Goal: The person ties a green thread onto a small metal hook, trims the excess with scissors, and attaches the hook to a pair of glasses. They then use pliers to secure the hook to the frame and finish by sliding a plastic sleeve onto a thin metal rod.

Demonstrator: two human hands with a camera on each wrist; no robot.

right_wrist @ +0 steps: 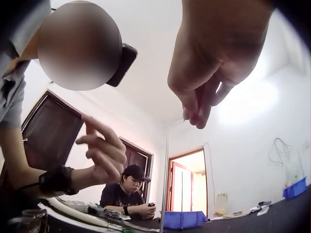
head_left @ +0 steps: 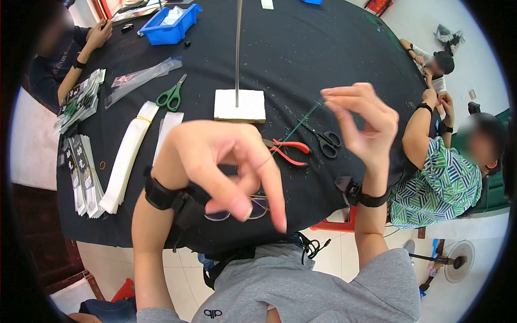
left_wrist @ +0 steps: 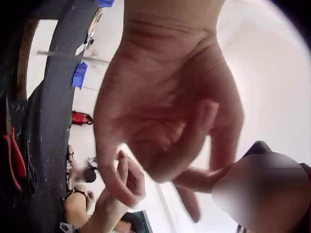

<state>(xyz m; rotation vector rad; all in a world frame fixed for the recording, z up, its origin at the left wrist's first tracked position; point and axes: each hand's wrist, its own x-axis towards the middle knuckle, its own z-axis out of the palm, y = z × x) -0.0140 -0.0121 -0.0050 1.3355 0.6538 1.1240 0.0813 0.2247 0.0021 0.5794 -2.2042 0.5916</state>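
Observation:
In the head view my left hand (head_left: 221, 161) hangs over the near table, blurred, its index finger and thumb pointing down and another finger bent toward the palm. Nothing shows in that palm (left_wrist: 155, 97) in the left wrist view. My right hand (head_left: 369, 121), raised at the right, pinches a thin green cord (head_left: 306, 117) between fingertips and thumb. The cord slants down toward the left hand, passing over red-handled pliers (head_left: 293, 148); its lower end is hidden. Black scissors (head_left: 327, 144) lie below the right hand. Glasses (head_left: 258, 207) lie partly hidden under the left hand.
A white block (head_left: 239, 105) with an upright metal rod (head_left: 238, 48) stands ahead. To the left lie green scissors (head_left: 171, 98), banded white strips (head_left: 129, 156) and printed packets (head_left: 83, 172). A blue bin (head_left: 171, 24) stands farther back. Other people sit around the black-covered table.

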